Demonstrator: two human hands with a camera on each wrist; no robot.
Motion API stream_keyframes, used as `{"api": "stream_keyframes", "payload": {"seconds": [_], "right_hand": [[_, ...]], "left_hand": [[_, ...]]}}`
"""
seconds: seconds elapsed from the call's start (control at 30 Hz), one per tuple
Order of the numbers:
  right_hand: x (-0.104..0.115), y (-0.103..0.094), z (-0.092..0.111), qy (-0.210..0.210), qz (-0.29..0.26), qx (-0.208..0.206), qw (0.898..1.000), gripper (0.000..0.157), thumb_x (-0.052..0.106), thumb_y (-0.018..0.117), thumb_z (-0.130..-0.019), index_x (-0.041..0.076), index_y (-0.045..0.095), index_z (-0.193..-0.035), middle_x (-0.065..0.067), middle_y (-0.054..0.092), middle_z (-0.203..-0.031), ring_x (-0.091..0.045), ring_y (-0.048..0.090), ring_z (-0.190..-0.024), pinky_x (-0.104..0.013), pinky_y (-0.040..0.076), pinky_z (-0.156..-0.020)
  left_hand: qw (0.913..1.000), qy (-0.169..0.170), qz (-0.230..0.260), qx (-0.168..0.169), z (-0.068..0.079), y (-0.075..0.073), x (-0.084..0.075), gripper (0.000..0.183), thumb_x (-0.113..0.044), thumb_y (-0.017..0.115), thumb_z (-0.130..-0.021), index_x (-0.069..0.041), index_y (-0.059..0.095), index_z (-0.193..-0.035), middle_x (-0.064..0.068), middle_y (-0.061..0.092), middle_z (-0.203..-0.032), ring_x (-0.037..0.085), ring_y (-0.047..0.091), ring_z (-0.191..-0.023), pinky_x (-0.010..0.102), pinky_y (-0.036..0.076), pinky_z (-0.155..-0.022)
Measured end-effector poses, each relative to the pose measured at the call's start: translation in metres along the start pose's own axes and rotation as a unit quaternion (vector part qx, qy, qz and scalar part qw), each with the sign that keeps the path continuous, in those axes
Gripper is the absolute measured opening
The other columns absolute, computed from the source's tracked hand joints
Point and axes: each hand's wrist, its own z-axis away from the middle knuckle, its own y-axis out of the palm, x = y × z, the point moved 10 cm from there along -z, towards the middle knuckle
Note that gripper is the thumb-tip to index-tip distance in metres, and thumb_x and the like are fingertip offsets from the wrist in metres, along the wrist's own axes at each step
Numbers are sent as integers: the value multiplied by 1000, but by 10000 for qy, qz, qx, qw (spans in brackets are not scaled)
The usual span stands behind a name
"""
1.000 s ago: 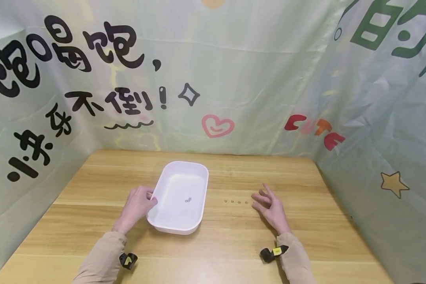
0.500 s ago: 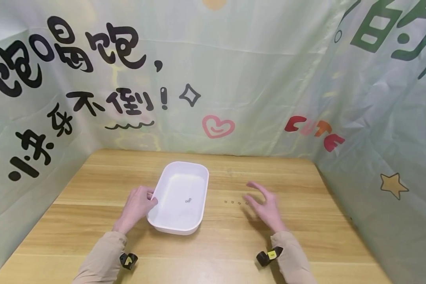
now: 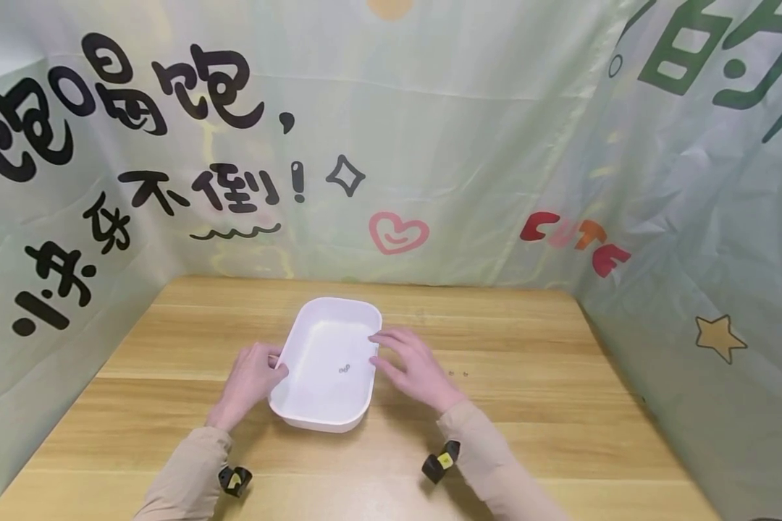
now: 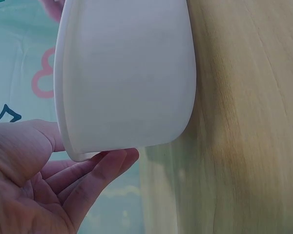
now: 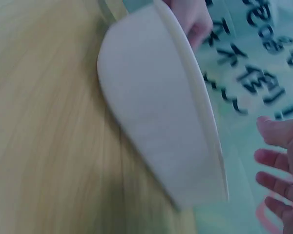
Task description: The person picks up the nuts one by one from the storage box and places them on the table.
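A white rectangular plastic tub [image 3: 319,405] stands on the wooden table. My left hand [image 3: 250,383] grips its left rim, thumb above and fingers beneath the lip, as the left wrist view shows at close range. Inside the tub lie a few tiny ring-like pieces [image 3: 344,369], too small to name. My right hand [image 3: 417,367] is at the tub's right rim with its fingers spread; in the right wrist view the fingers [image 5: 276,180] are apart from the tub wall and hold nothing visible. Two more tiny pieces [image 3: 458,373] lie on the table right of this hand.
The wooden table [image 3: 534,449] extends to both sides of the tub. Printed cloth [image 3: 469,145] hangs behind and along both sides. A small black device [image 3: 441,463] is worn at the right wrist, another [image 3: 235,480] at the left.
My right hand has moved left from the row of tiny pieces to the tub's right rim, now blocking part of that row. My left hand keeps its grip on the tub.
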Motion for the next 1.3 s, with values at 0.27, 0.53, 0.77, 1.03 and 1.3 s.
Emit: {"api": "stream_keyframes", "payload": {"seconds": [0.27,0.53,0.77,1.03,1.3], "right_hand": [[30,56,-33,-304,1410,1552,9773,35,33,64,-97,13,69,-126,-3,71,-122,-21,63,-116,-35,48,-106],[27,91,-44,-178,1694,2256,9592,25,21,69,-93,15,75,-116,0,74,-104,-16,68,-95,-29,54,-92],[15,102,-46,50,2085,2179,9534,18,26,70,-92,20,76,-108,3,75,-101,-15,66,-93,-37,50,-100],[9,109,-45,250,2221,2106,9517,15,24,70,-91,23,76,-104,4,75,-97,-14,64,-88,-41,49,-100],[8,108,-44,396,2316,2078,9495,12,21,70,-90,22,77,-100,4,74,-93,-15,63,-86,-42,47,-100]], "left_hand": [[10000,10,3,8,2,1,-2,32,1,60,-80,7,73,-109,27,76,-94,31,75,-80,35,61,-64],[10000,3,-70,-43,2,1,-1,31,0,61,-81,7,73,-109,26,76,-95,31,75,-82,35,61,-66],[10000,8,-45,-36,2,1,-1,31,1,60,-81,8,72,-109,28,75,-95,32,75,-82,36,61,-66],[10000,-15,-72,-38,2,0,0,33,1,61,-81,8,72,-111,28,75,-98,33,75,-85,38,62,-68],[10000,-29,-23,-28,1,-1,0,33,1,60,-81,9,71,-111,28,75,-96,31,75,-82,36,61,-66]]}}
